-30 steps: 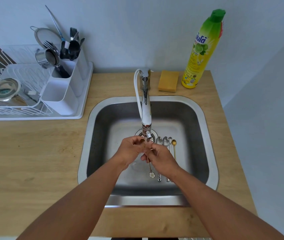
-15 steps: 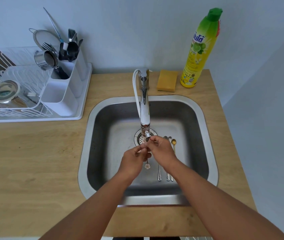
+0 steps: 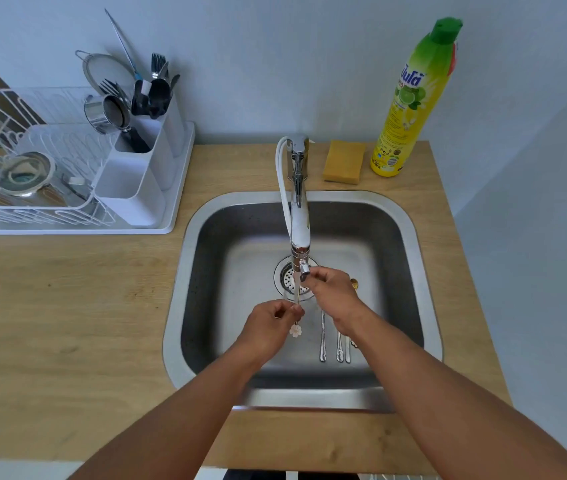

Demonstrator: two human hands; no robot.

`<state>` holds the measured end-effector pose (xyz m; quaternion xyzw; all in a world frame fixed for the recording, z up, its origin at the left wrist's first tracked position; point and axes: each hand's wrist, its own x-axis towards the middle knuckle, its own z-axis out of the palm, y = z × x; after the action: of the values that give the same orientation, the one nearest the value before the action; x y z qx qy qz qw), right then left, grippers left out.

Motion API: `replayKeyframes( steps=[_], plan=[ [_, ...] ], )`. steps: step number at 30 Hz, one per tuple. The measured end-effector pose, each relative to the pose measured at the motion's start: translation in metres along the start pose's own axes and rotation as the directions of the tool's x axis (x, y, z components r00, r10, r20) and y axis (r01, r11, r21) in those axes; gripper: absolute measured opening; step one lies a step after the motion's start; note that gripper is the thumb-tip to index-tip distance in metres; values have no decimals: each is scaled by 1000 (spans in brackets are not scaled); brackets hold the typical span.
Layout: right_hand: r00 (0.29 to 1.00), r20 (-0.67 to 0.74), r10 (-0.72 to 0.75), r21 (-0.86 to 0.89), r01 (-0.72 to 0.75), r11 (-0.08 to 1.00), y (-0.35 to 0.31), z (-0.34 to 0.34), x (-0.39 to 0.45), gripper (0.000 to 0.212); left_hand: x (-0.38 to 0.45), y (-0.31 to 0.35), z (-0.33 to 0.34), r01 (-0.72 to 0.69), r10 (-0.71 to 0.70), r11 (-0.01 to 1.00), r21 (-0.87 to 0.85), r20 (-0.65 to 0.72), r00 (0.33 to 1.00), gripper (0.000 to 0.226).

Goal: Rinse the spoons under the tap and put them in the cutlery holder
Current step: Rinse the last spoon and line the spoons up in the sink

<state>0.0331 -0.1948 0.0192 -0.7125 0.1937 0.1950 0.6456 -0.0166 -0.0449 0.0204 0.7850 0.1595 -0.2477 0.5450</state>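
Over the steel sink (image 3: pixel 178 306), my left hand (image 3: pixel 270 322) pinches the lower handle of a thin spoon with a flower-shaped end (image 3: pixel 295 330). The spoon's stem rises to the nozzle of the tap (image 3: pixel 300 220). My right hand (image 3: pixel 332 292) has its fingertips closed at the spoon's upper end, right by the nozzle; the bowl is hidden there. Three silver spoons (image 3: pixel 339 344) lie on the sink floor under my right wrist, and a gold spoon (image 3: pixel 354 284) peeks out beyond that hand. The white cutlery holder (image 3: pixel 136 192) stands on the counter at the back left, with cutlery in its rear compartments.
A white dish rack (image 3: pixel 32 188) with metal items adjoins the holder on its tray. A yellow sponge (image 3: pixel 344 161) and a tall detergent bottle (image 3: pixel 410 109) stand behind the sink at the right. The drain strainer (image 3: pixel 285 278) lies under the tap. A wall closes the right side.
My hands have drawn apart: the left one slid down and left along the spoon's handle, while the right one rose to the tap nozzle. The flower end now hangs below my left fingers.
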Motion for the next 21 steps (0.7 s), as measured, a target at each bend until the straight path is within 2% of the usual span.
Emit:
replayKeyframes(
  steps=[5, 11, 14, 17, 21],
  plan=[
    [996, 89, 33, -1, -33, 999, 15, 11, -8, 13, 9, 6, -7, 51, -53, 994, -97, -20, 998, 18],
    [998, 49, 38, -5, -38, 999, 7, 11, -3, 18, 8, 3, 1, 61, -81, 980, -189, -99, 992, 12],
    [999, 17, 35, -17, -34, 999, 1, 12, -1, 17, 8, 0, 2, 66, -88, 985, -159, -136, 987, 11],
    [999, 14, 43, -18, -42, 999, 5, 16, -4, 18, 14, 6, -2, 48, -77, 990, -130, -230, 970, 10],
    [998, 28, 53, -24, -52, 998, 15, 15, -12, 21, 16, 8, -3, 29, -32, 999, -12, -287, 957, 15]
  ],
)
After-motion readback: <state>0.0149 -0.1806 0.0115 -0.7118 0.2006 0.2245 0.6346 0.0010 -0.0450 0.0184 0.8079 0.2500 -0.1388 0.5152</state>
